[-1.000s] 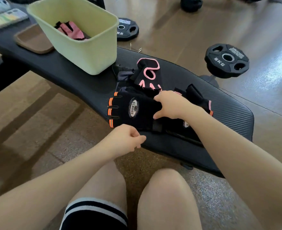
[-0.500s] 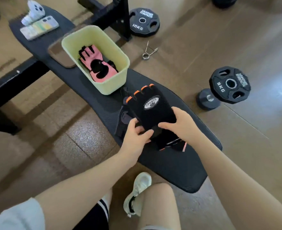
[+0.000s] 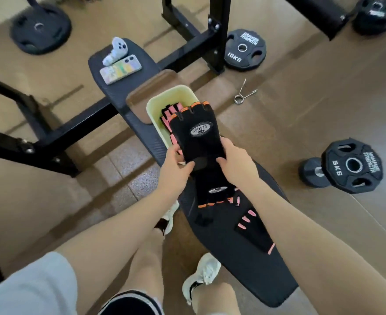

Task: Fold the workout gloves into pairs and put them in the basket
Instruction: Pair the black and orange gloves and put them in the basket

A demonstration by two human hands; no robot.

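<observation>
A black fingerless glove with orange trim and a SPORTS badge (image 3: 199, 135) is held up over the pale green basket (image 3: 155, 105). My left hand (image 3: 176, 165) grips its lower left edge and my right hand (image 3: 235, 161) grips its lower right edge. A second orange-trimmed black glove (image 3: 214, 192) hangs below between my hands, over the bench. Pink gloves (image 3: 168, 117) lie inside the basket, partly hidden. Black gloves with pink trim (image 3: 253, 230) lie on the black bench (image 3: 244, 280).
A brown tray (image 3: 142, 98), a phone (image 3: 120, 69) and a white controller (image 3: 117, 50) sit on the bench's far end. Weight plates (image 3: 244, 50) (image 3: 352, 165) and a spring clip (image 3: 244, 92) lie on the floor. A black rack frame (image 3: 194, 30) stands behind.
Both hands have lifted the orange-trimmed gloves off the bench and carried them forward over the basket. The view has risen and tilted down.
</observation>
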